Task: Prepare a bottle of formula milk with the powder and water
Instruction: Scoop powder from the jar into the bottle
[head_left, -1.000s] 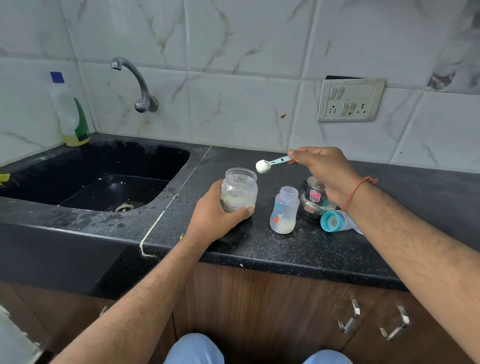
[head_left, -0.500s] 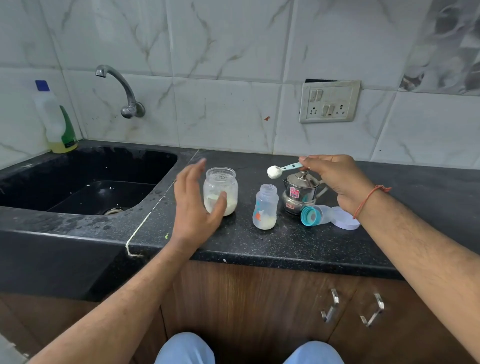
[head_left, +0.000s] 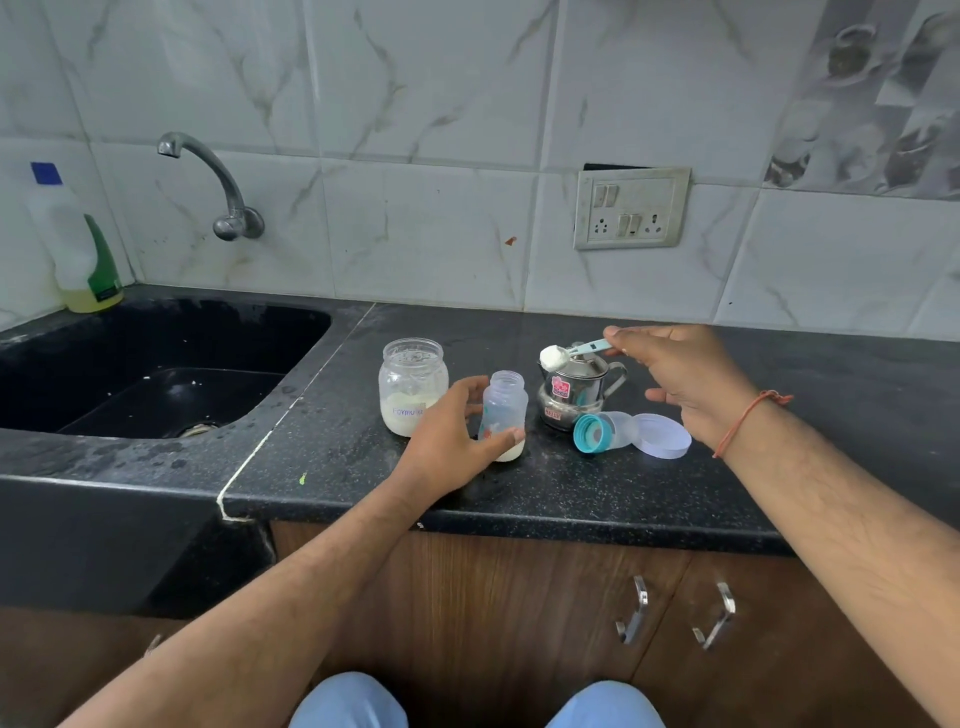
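We are gripping the open baby bottle with our left hand while our right hand is pinching a heaped scoop just right of its mouth; water and capping are remaining.

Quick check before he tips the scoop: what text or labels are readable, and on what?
"FORMULA", partly blurred: handwritten on the powder jar.
Pink sticker and red label on the steel pot: too blurred to read.
Print on the baby bottle: pictures only, no words legible.
Green label on the soap bottle: too small to read.

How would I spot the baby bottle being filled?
On the black counter right of the sink, three containers stand in a row. The bottle is the middle one, between jar and steel pot. It is the slimmest, held by the left hand.
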